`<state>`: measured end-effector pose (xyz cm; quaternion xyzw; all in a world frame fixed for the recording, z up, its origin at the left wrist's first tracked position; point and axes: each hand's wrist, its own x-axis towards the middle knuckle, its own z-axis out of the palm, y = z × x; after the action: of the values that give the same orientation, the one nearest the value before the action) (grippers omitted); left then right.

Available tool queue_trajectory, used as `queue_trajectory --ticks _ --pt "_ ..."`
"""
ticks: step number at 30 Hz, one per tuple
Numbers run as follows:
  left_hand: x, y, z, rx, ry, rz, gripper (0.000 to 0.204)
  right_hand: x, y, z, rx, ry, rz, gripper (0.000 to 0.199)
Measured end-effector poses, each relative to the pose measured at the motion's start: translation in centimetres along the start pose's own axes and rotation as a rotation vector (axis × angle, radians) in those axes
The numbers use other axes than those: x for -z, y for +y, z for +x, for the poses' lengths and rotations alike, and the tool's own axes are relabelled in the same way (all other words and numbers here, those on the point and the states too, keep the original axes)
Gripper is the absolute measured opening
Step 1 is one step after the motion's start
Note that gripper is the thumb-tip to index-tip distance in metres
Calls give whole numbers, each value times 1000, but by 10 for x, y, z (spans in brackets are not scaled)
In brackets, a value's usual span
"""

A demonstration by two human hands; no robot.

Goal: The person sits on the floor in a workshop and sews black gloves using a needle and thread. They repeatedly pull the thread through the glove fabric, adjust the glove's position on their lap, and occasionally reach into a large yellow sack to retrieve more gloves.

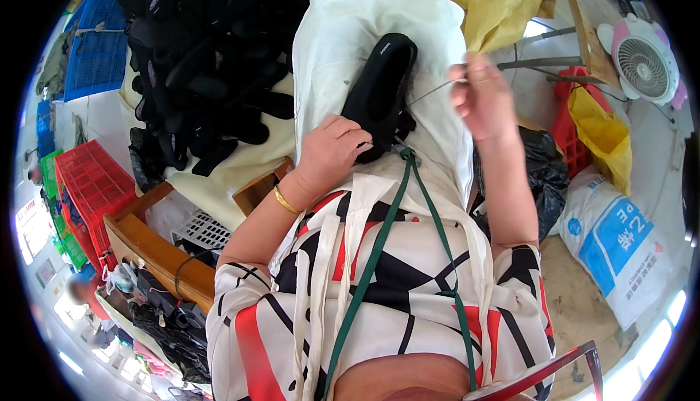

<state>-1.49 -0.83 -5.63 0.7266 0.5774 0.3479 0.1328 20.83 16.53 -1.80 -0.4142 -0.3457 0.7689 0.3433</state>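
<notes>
A black fabric shoe [380, 80] lies sole down or nearly so on the white cloth [324, 44] over my lap, its toe pointing away from me. My left hand [332, 149] presses on its near left end, fingers curled around the edge. To the right, my right hand [485, 98] is raised off the cloth, slightly blurred, with thumb and fingers pinched together. From it a thin dark thread [432, 95] runs taut down to the shoe's right side. By the near end, a small metal piece [399, 144] hangs at the green cord [410, 154]; its kind is unclear.
A big heap of black shoes [211, 58] is at the far left, beside blue [95, 44] and red crates [93, 197]. A wooden drawer [157, 251] stands near my left elbow. On the right are a small fan [645, 62], a black bag [536, 168] and a white sack [616, 244].
</notes>
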Motion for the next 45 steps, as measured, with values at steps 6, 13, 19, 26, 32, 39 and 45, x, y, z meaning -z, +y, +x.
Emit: queue_trajectory --ticks 6,13,19,26,32,39,45 --pt "2 -5 5 -19 -79 -44 19 73 -105 -6 573 393 444 32" --pt "0 -5 2 89 -101 -86 23 17 0 -9 396 146 -151 9" --pt "-1 3 -3 232 -78 -37 26 -27 70 -38 202 -361 -906 12" --pt "-10 -4 -12 198 25 -99 24 -25 77 -46 243 -438 -1109 13" --pt "-11 -7 -13 168 36 -92 27 -24 78 -45 299 -458 -1149 14" --pt "-10 -8 -14 120 7 -17 33 -27 73 -42 317 -507 -1248 13" --pt "-6 -6 -11 53 -13 73 34 -38 78 -45 253 -535 -1417 10"
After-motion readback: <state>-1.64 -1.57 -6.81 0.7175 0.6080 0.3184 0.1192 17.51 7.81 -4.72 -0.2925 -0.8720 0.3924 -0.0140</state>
